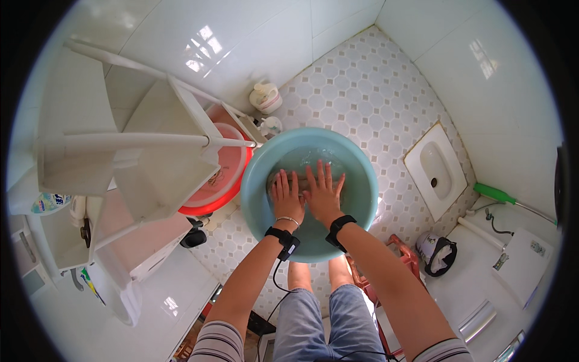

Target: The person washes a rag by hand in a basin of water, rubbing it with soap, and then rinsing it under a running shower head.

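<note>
A large pale blue-green plastic basin (253,199) stands in front of my legs with water (312,156) in it. A wet grey-brown bundle, apparently cloth (300,181), lies in the water, mostly covered by my hands. My left hand (288,199) rests palm down on its left part, fingers extended. Beside it, my right hand (323,194) is spread flat over the right part, thumb close to the left hand. Neither hand is closed around anything. Black bands circle both wrists, and a cable runs from the left one.
Left of the basin, a white corner shelf (167,140) overhangs a red-rimmed basin (246,176). Pump bottles (270,126) and a white jug (266,98) stand by the wall. A squat toilet (436,169) is set in the tiled floor at right, near a waste bin (436,253).
</note>
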Demonstrator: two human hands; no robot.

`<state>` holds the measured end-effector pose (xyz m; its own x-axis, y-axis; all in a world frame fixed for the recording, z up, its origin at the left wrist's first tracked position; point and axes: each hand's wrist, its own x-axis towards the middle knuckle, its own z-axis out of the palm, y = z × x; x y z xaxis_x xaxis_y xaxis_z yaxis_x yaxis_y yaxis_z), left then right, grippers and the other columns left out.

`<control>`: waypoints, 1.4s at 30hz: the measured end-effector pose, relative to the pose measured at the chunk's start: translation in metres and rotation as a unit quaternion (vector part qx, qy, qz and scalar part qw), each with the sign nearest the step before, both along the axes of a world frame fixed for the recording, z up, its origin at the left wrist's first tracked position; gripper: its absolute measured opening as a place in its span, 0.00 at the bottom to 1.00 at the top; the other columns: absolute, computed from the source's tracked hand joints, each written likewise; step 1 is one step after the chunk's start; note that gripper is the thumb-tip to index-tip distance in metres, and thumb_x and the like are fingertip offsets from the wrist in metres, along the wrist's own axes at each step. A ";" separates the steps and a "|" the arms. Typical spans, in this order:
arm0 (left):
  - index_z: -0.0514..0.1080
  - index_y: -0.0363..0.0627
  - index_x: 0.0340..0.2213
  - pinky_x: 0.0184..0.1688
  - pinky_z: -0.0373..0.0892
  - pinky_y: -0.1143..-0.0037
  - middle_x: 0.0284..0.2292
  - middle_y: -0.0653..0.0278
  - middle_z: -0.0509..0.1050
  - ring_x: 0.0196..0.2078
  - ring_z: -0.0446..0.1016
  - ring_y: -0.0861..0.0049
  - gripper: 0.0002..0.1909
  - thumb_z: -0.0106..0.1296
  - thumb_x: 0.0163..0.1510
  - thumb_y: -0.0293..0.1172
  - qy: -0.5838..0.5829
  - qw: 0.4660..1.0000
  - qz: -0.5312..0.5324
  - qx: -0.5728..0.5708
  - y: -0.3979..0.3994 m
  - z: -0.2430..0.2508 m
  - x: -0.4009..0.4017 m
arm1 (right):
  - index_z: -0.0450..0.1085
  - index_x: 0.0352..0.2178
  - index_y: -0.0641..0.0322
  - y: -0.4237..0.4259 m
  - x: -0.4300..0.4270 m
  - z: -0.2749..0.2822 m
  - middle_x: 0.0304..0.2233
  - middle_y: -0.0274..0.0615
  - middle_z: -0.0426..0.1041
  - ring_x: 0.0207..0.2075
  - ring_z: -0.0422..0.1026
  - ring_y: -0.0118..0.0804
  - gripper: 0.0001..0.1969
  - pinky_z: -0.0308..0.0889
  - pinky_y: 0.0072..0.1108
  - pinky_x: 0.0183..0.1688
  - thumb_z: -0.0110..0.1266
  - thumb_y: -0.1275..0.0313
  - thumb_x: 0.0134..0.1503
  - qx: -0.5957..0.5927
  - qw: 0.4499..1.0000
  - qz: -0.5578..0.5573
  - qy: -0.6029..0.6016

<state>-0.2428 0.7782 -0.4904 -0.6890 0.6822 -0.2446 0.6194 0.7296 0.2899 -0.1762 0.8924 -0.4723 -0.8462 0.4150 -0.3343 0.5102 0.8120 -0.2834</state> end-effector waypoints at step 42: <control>0.63 0.43 0.47 0.51 0.66 0.66 0.44 0.53 0.68 0.45 0.69 0.63 0.23 0.43 0.58 0.48 -0.690 0.339 0.489 0.411 0.002 0.063 0.001 | 0.68 0.40 0.59 -0.010 0.008 0.133 0.40 0.42 0.61 0.43 0.62 0.38 0.16 0.57 0.25 0.50 0.55 0.69 0.48 -0.552 0.764 -0.193 0.273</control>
